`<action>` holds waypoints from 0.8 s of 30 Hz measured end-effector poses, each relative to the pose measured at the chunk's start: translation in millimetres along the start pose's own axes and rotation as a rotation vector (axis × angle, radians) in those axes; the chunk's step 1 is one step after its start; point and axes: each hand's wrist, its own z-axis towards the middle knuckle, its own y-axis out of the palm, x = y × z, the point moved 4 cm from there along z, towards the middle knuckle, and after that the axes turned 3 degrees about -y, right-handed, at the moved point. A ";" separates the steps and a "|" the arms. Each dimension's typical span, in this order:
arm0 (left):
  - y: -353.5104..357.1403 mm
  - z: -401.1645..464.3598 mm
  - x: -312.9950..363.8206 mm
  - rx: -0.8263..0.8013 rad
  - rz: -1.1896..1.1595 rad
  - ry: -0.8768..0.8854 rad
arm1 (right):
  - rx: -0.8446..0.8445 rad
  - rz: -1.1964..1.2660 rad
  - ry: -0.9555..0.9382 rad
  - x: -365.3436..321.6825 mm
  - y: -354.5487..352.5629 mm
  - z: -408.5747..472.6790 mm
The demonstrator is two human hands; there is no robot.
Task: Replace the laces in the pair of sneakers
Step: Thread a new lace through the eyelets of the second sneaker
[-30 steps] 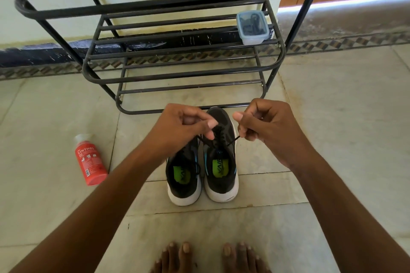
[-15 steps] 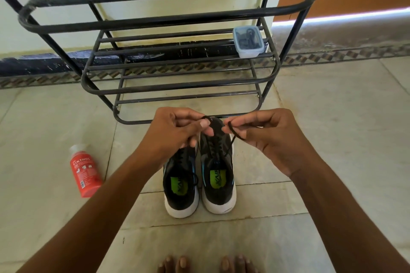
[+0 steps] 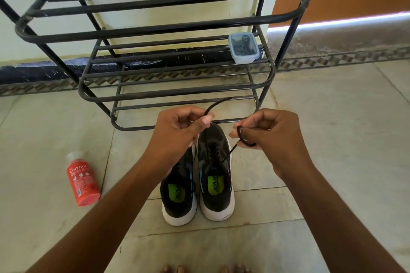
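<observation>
The two black white-soled sneakers (image 3: 197, 184) stand side by side, toes pointing far (toward the rack). The left hand (image 3: 177, 133) pinches one end of the thin black lace (image 3: 230, 150); the right hand (image 3: 270, 137) has the other end looped round its curled fingers.

The hands have drawn apart: the left hand (image 3: 177, 131) now pinches a lace end (image 3: 218, 104) arcing above its fingers, and the right hand (image 3: 270, 137) has the lace (image 3: 240, 139) looped around its fingers
</observation>
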 end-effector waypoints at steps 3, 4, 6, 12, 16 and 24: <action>0.5 1.6 6.0 0.020 -0.028 0.012 | 0.087 -0.068 -0.104 -6.4 -1.9 -0.2; 0.6 2.0 8.2 0.025 -0.042 0.020 | 0.098 -0.058 -0.134 -7.7 -1.9 -0.1; 1.1 3.0 13.8 0.032 -0.079 0.046 | 0.089 -0.037 -0.213 -13.2 0.3 -0.4; 4.6 2.4 25.8 0.026 -0.259 0.034 | 0.087 -0.049 -0.293 -30.1 14.4 0.0; 3.9 0.2 29.5 0.017 -0.338 0.014 | 0.079 -0.113 -0.376 -46.6 26.6 0.6; -2.9 1.1 35.2 0.053 -0.456 -0.008 | 0.148 -0.071 -0.451 -65.6 40.0 -3.7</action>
